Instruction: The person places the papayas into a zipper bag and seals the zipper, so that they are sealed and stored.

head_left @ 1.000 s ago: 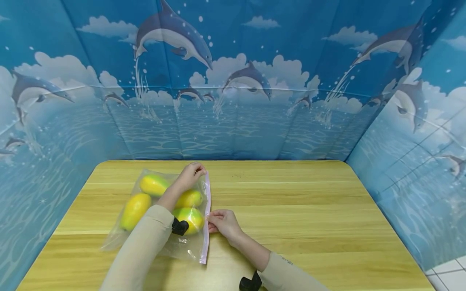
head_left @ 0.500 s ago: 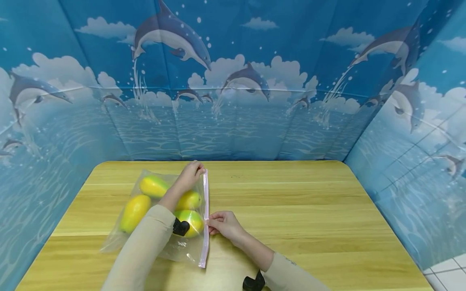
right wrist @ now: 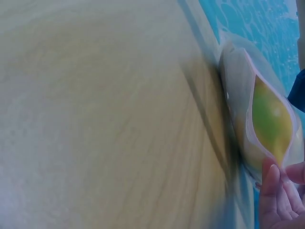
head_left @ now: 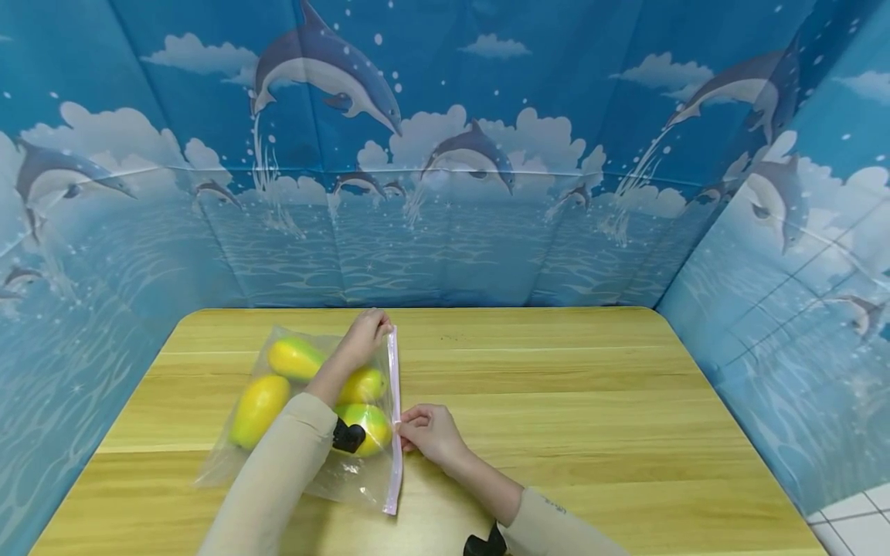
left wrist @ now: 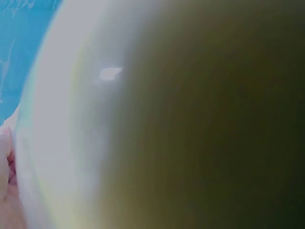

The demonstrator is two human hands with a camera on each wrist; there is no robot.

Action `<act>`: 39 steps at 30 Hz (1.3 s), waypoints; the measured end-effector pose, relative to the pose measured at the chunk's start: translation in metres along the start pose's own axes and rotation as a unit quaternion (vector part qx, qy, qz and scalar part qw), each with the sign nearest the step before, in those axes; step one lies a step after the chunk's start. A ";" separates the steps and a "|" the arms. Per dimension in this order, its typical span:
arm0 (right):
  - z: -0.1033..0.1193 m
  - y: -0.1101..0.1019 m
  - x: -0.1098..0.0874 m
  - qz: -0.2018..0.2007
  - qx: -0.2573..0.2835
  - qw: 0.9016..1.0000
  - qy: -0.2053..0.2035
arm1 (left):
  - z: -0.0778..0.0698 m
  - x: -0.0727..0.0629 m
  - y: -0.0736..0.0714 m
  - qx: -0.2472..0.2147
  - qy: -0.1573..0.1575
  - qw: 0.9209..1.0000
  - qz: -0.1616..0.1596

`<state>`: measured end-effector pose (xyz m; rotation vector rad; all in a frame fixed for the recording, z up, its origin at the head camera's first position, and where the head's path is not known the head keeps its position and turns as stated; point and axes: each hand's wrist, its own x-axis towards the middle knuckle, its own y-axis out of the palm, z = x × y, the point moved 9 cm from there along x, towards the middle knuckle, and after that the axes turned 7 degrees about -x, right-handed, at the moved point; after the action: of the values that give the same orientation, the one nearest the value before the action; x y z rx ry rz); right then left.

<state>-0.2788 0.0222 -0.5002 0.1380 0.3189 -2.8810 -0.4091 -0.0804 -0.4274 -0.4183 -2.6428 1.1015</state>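
A clear zip bag [head_left: 348,488] with a pale purple zip strip [head_left: 394,371] lies at the left of the table in the head view. Several yellow-green mangoes [head_left: 259,409] are inside it. My left hand [head_left: 363,338] reaches across the bag and pinches the far end of the strip. Farther down, my right hand [head_left: 431,434] pinches the strip between thumb and fingers. In the right wrist view, the bag's mouth gapes beyond the pinching fingers [right wrist: 269,183], showing a mango [right wrist: 270,117]. A blurred, close surface fills most of the left wrist view.
The wooden table [head_left: 556,432] stretches to the right of the bag. Behind it and at both sides hangs a blue curtain [head_left: 445,239] printed with dolphins. Black wrist mounts, such as the left one [head_left: 349,436], sit on both wrists.
Both hands hold nearly the same places on the strip. Its near end has shifted slightly toward the front of the table.
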 end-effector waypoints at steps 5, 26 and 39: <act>-0.003 -0.001 0.000 0.008 0.020 1.000 0.011 | -0.001 -0.001 0.000 -0.007 0.008 1.000 -0.010; 0.033 -0.008 -0.009 -0.002 0.002 1.000 0.004 | 0.013 -0.006 -0.004 -0.133 -0.019 0.990 -0.033; 0.005 -0.007 0.010 -0.017 -0.007 1.000 0.005 | 0.011 -0.006 -0.005 -0.122 -0.010 0.992 -0.032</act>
<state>-0.2904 0.0257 -0.4947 0.1466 0.3453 -2.9126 -0.4079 -0.0932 -0.4326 -0.3673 -2.7973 0.7692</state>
